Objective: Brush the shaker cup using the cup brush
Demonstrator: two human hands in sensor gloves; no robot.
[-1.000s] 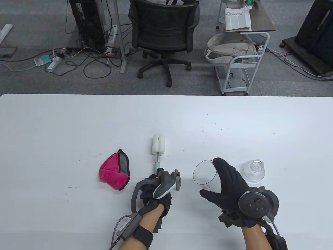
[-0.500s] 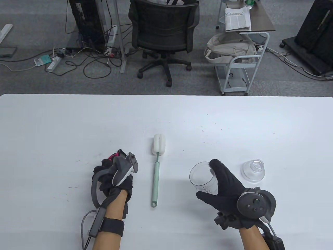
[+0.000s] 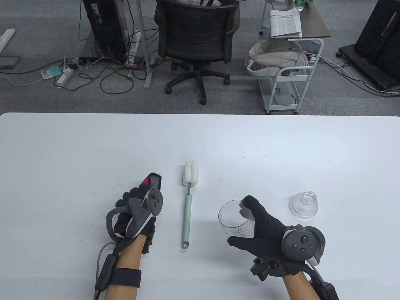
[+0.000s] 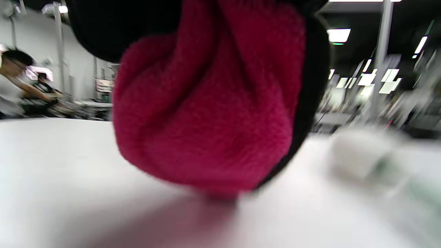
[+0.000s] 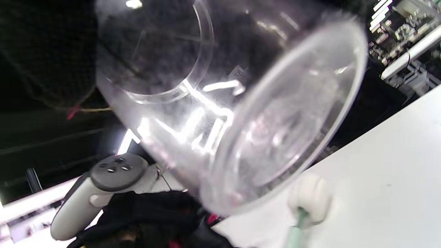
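Left hand (image 3: 137, 212) has dropped the brush (image 3: 188, 206) for the cloth (image 4: 206, 103) at 9 o'clock, gripping it, while the right hand (image 3: 265, 228) holds the cup (image 3: 234, 218): brushing looks finished.

Unreadable measuring marks on shaker cup (image 3: 236, 218)

Colour-wise: the fluffy cloth (image 4: 206, 113) on the left is deep magenta-pink with a black edge trim and a grey side. The long-handled cup brush (image 3: 188, 204) lying in the middle has a pale mint-green handle and an off-white sponge head. The see-through plastic shaker cup (image 3: 235, 220) on the right is clear with dark measuring marks printed on it, and the domed lid (image 3: 304, 204) further right is clear too. Both gloves are black, trackers grey, table (image 3: 62, 150) plain white.
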